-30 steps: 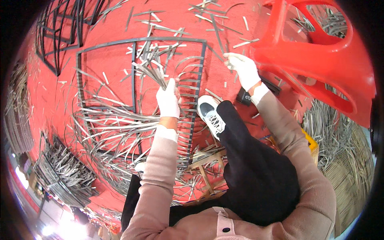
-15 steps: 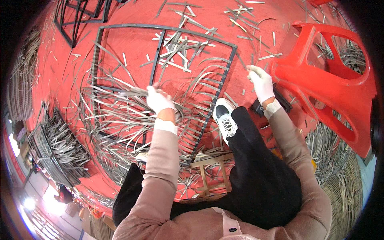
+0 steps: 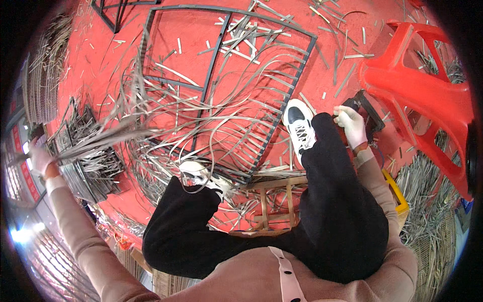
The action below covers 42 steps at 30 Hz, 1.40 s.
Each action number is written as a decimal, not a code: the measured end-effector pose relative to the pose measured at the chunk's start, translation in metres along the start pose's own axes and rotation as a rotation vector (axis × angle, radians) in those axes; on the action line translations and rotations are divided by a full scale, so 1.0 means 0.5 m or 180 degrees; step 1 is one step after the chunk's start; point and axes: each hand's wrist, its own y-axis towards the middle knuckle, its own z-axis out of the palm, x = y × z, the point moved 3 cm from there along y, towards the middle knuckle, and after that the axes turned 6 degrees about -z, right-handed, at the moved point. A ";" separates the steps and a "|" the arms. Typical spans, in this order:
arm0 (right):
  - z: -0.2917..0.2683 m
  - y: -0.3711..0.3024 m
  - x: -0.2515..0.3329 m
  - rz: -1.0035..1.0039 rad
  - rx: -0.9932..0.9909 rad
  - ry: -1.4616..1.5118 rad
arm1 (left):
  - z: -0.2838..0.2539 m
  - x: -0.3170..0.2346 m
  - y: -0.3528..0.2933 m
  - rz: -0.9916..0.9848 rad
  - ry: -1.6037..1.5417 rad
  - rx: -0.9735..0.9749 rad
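Far out to the left, my left hand in a white glove is closed around a bundle of grey flat strips, which fan out to the right and are blurred by motion. By my right knee, my right hand, also gloved, has its fingers curled together; whatever they may hold does not show. On the red floor before me lies a dark metal frame with a crossbar. Along its right side several grey strips are attached in a row, their loose ends curving left across the frame.
A red plastic chair lies tipped at the right, beside a small black object. A stack of strip-covered frames stands at the left. Cut strips litter the floor. A wooden stool-like frame sits between my legs.
My left hand has swung far left from over the frame, pulling the strip bundle with it. My right hand has lowered toward my knee. The view has shifted slightly.
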 end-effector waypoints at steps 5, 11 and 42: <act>0.052 0.003 0.004 -0.0186 0.0067 0.0019 | -0.108 -0.008 -0.017 -0.0326 -0.0566 -0.0388; 0.095 0.009 0.045 -0.0559 0.0391 -0.0215 | 0.054 -0.639 -0.407 0.0530 -0.3689 0.2393; 0.031 0.004 0.015 0.0094 0.0012 -0.0626 | 0.123 -0.932 -0.851 -0.1159 -0.5517 0.5115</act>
